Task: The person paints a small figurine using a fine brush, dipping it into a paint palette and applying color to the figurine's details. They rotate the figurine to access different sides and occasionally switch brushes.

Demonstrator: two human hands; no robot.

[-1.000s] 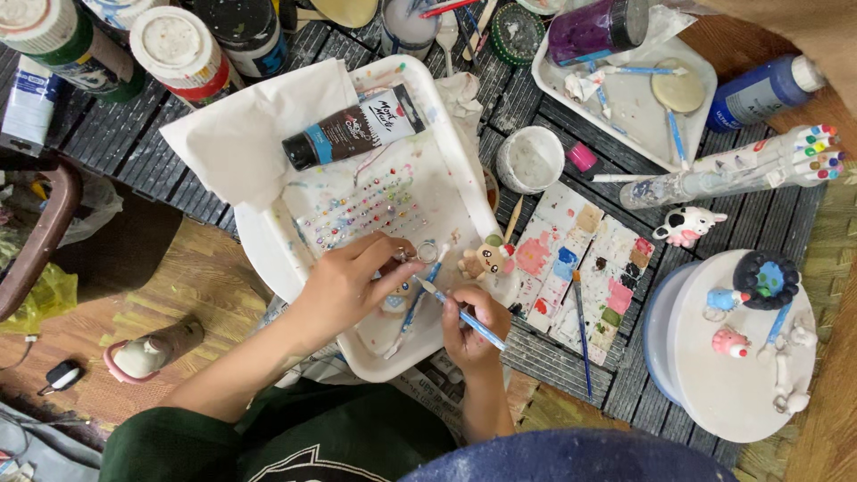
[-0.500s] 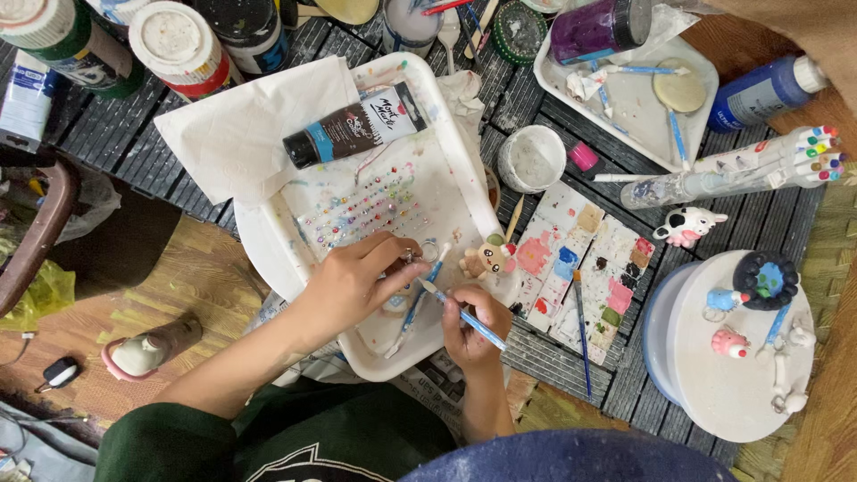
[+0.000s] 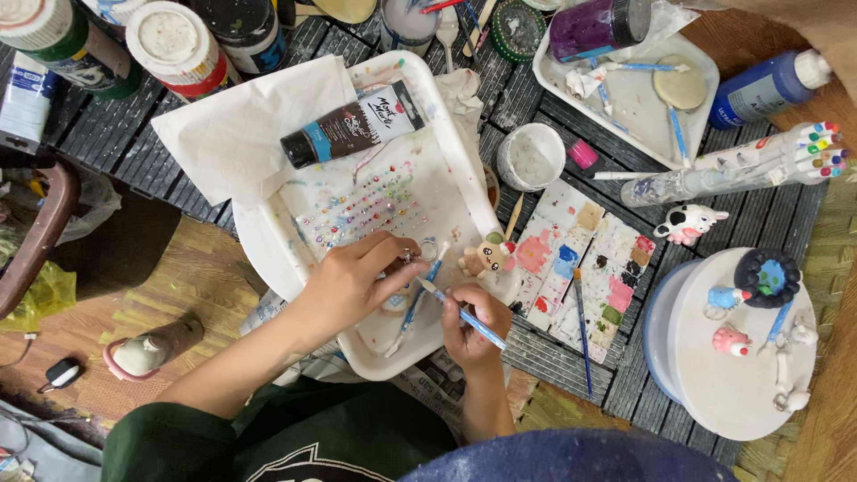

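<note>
Nearest the wearer: right hand (image 3: pixel 471 326) curled tight round a blue-handled brush (image 3: pixel 464 314), bristle end aimed up-left at the left hand (image 3: pixel 353 281). Left hand is pinched shut on a small figurine w/ a metal ring (image 3: pixel 408 259), held just over the white tray (image 3: pixel 268 259); most of the piece is hidden by the fingers, so can't tell how much colour is on it. Brush tip sits right at it, so painting looks underway, not finished. A 2nd blue brush (image 3: pixel 415 299) lies in the tray under the hands.

Just beyond, a small animal figure (image 3: pixel 486 256) w/ pink cheeks and a green top rests at the tray's right edge, looks painted already. Tray floor carries rows of coloured dots, a dark paint tube (image 3: pixel 357 125) and white paper (image 3: pixel 237 129).

To the right, paint palette (image 3: pixel 580 268) w/ pink, blue, tan wells, well used. Further right, round white lid (image 3: pixel 714 393) holds several coloured charms, seemingly done. Cow figure (image 3: pixel 687 223) on the slatted table (image 3: pixel 536 98); jars and bottles at the far edge
</note>
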